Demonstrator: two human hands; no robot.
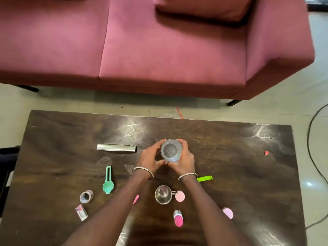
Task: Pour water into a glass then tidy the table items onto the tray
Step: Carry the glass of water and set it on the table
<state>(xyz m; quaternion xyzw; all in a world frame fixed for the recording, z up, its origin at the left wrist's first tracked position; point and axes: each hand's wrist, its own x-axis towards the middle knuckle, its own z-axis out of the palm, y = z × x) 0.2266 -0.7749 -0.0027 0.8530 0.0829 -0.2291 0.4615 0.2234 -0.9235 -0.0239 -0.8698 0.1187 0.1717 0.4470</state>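
We cannot see the sides of the grey tumbler (171, 150) where the left hand (150, 157) and right hand (184, 159) wrap it, nor most of the pink scrap (136, 199) beneath the left forearm (113, 206), while the packet (81, 212) shows only blurred print, the red bit (266, 153) is too small to name, and the table (239, 174) is cut off at its near edge.

Both arms extended forward, side by side; left hand (151, 158) and right hand (185, 161) curled round grey cup (171, 150) from opposite sides; bangle (142, 170) worn on each wrist.
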